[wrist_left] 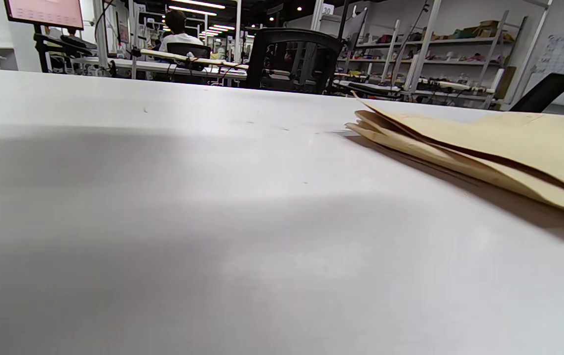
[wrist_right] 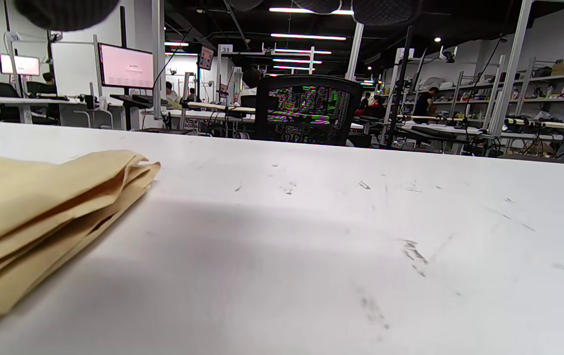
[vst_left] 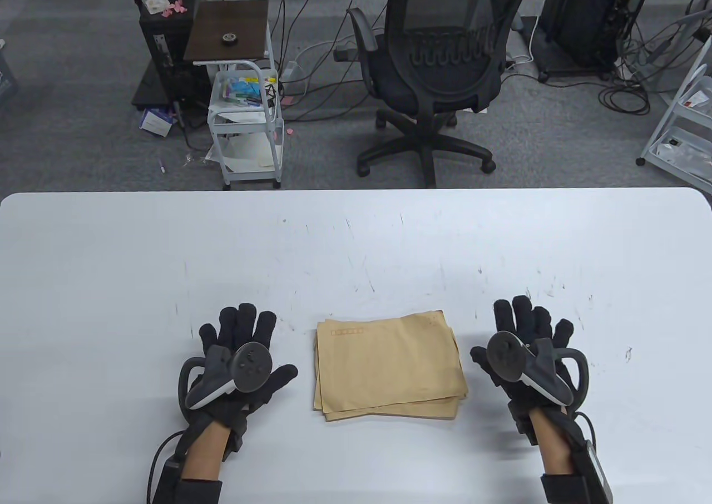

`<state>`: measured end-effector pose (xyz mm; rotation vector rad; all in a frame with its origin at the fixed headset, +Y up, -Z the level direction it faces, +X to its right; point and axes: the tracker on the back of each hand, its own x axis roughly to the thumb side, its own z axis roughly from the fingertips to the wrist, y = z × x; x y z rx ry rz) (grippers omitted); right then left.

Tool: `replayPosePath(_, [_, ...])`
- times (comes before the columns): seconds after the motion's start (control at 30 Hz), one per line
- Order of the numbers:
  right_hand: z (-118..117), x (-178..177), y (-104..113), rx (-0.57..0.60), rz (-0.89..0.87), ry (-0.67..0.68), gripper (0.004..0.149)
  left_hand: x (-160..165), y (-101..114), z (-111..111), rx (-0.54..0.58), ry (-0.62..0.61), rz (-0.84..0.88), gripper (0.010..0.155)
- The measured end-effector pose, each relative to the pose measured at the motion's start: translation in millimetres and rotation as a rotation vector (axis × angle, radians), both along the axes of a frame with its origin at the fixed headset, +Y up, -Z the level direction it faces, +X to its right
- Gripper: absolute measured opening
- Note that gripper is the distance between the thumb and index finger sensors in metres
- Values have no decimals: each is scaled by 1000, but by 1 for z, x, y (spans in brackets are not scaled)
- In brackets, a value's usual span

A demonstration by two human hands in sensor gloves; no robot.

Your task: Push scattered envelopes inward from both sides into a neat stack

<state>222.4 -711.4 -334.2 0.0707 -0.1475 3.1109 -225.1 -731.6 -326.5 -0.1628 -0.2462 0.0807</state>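
Observation:
A stack of tan envelopes (vst_left: pixel 389 365) lies on the white table (vst_left: pixel 356 237) near its front middle, its edges slightly uneven. My left hand (vst_left: pixel 245 348) lies flat and open on the table a little left of the stack, apart from it. My right hand (vst_left: pixel 528 337) lies flat and open a little right of the stack, also apart. The stack shows at the right of the left wrist view (wrist_left: pixel 499 143) and at the left of the right wrist view (wrist_right: pixel 40 212). Both hands hold nothing.
A black office chair (vst_left: pixel 434 75) stands beyond the table's far edge. A small white cart (vst_left: pixel 245 109) with a brown top stands at the back left. Cables lie on the grey floor behind.

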Motion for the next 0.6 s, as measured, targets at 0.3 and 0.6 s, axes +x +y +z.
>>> replayPosePath(0.3, [2,-2,1,13,15,29,92,-1,-4,1,-48,0,-51,99])
replayPosePath(0.6, [-4,2,-9,-55,21,21,90,1,-15,-3,-124,11,-75,98])
